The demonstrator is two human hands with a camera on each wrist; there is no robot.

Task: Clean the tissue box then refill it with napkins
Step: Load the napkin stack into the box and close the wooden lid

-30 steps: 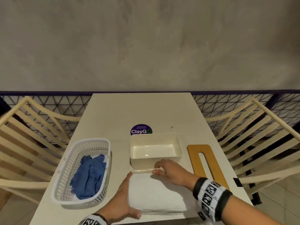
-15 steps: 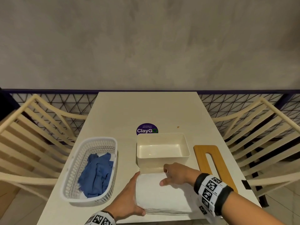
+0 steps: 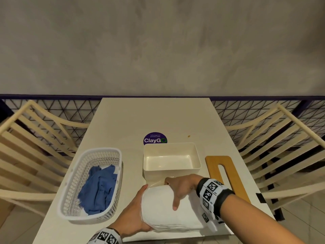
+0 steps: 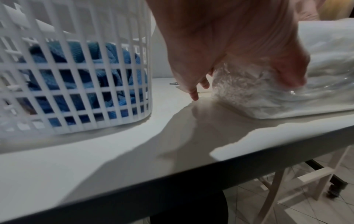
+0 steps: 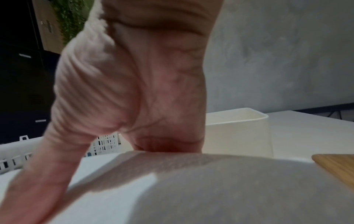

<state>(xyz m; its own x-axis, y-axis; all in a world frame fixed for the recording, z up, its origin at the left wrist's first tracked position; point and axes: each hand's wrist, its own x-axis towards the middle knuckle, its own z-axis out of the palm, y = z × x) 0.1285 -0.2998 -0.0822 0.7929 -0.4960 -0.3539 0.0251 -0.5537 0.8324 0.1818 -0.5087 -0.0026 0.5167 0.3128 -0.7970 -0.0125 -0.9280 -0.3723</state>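
Both hands on a white stack of napkins in clear plastic wrap (image 3: 168, 210), lying at the near edge of the pale rectangular table (image 3: 154, 117). Left hand (image 3: 131, 216) cupped against the stack's left end, thumb curled round the near corner, gripping it. Right hand (image 3: 182, 186) draped over the far top edge, fingers curled down behind, thumb pressed flat on top. Just beyond the stack, an open cream plastic tissue box (image 3: 171, 160), nothing inside. To the right, a wooden lid with a long slot (image 3: 226, 175), flat on the table. To the left, a white slatted plastic basket (image 3: 91, 182) holding a crumpled blue cloth (image 3: 98, 189).
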